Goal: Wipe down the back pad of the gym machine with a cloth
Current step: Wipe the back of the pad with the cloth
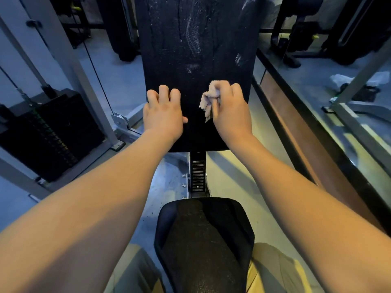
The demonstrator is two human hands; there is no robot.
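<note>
The black back pad point(196, 45) of the gym machine stands upright ahead of me, with pale streaks and smears on its upper half. My right hand point(229, 106) grips a small crumpled light cloth point(209, 98) and holds it against the pad's lower right part. My left hand point(164, 112) rests on the pad's lower left edge, fingers curled over the side and thumb lying across the front.
The black seat point(204, 235) is directly below me between my legs, joined to the pad by a notched post point(197, 174). A weight stack point(48, 134) with cables stands at left. A mirror wall point(330, 98) runs along the right.
</note>
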